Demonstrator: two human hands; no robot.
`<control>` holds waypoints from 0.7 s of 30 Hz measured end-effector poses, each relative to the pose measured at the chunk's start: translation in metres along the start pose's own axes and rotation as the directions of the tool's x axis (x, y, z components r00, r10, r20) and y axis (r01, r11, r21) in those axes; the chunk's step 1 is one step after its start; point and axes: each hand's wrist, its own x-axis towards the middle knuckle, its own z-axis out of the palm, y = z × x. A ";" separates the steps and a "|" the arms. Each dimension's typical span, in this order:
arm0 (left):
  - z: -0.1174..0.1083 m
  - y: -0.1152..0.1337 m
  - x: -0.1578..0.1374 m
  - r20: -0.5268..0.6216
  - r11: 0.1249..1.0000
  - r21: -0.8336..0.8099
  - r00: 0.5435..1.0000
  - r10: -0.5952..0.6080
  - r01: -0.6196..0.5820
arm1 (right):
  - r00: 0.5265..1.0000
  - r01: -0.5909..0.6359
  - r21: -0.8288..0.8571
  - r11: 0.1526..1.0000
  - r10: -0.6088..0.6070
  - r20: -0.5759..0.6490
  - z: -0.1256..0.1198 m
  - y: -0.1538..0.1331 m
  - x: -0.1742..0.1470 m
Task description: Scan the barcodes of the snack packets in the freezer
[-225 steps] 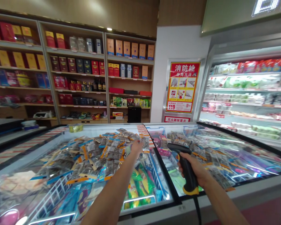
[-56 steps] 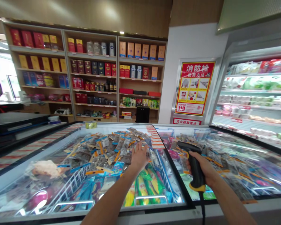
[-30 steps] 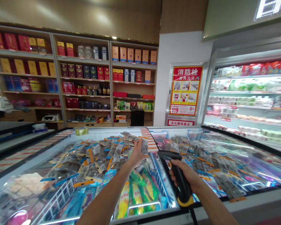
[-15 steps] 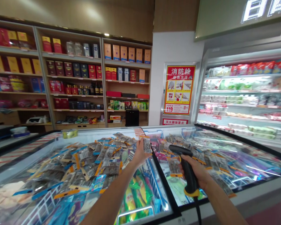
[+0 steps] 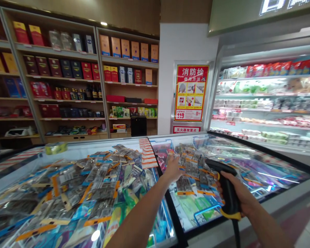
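My right hand (image 5: pixel 239 193) is wrapped round the grip of a black and yellow handheld barcode scanner (image 5: pixel 228 194), its head pointing left over the right half of a chest freezer. My left hand (image 5: pixel 173 168) reaches across the freezer's middle divider, fingers and thumb closed on a clear packet with orange edges (image 5: pixel 176 159), mostly hidden by the hand. Just right of it lie similar dark-filled packets (image 5: pixel 192 168) with orange strips. A large heap of such packets (image 5: pixel 100 175), edged in orange and blue, fills the left half.
A black divider (image 5: pixel 167 199) splits the freezer. Orange-and-white striped labels (image 5: pixel 147 155) lie at its far end, and a roll of yellowish tape (image 5: pixel 56 148) rests on the back left rim. Shelves of boxes (image 5: pixel 129 82) and a lit refrigerated display (image 5: pixel 268 100) stand behind.
My left hand has carried its packet rightward over the divider. The scanner in my right hand has shifted right and slightly down. The view has turned a little right; striped labels now show more fully.
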 end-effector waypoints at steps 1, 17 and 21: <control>-0.011 -0.008 -0.008 -0.020 0.999 0.040 1.000 0.011 -0.010 | 1.000 0.021 0.000 1.000 -0.021 0.007 0.006 0.002 0.000; -0.176 -0.100 -0.178 -0.341 0.848 0.422 0.923 -0.178 0.320 | 0.926 -0.012 -0.185 0.983 0.081 0.369 0.146 0.052 -0.032; -0.169 -0.088 -0.196 -0.301 0.761 0.480 0.896 -0.326 0.437 | 0.921 -0.026 -0.216 0.976 0.107 0.374 0.161 0.061 -0.038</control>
